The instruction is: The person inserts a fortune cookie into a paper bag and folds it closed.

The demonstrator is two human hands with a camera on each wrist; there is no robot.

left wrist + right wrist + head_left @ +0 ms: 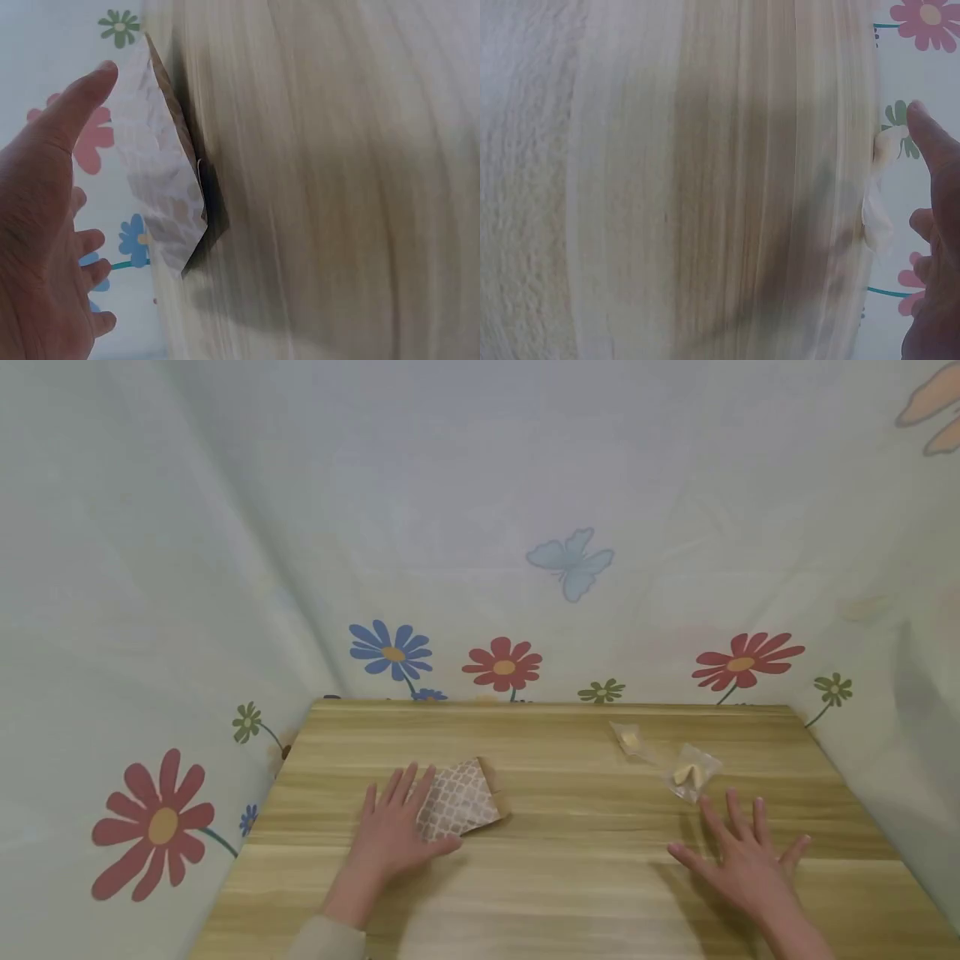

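A folded paper bag (pixel 459 800) with a white lattice print and brown inner side lies at the left of the table. My left hand (pixel 396 833), fingers spread, is over its left edge. In the left wrist view the patterned bag (pixel 161 169) stands a little off the wood along one edge, beyond the thumb. On the right, my right hand (pixel 750 864) hovers above its shadow with fingers apart and nothing in them. Just past its fingertips sits a fortune cookie in a clear wrapper (pixel 688 775). A smaller wrapped piece (pixel 630 741) lies farther back.
The wood-grain table (pixel 555 860) ends at a back edge against a pale curtain (pixel 465 485) printed with flowers and butterflies. More curtain hangs along the left and right sides. A pale, glossy patch of light shows at the table's front.
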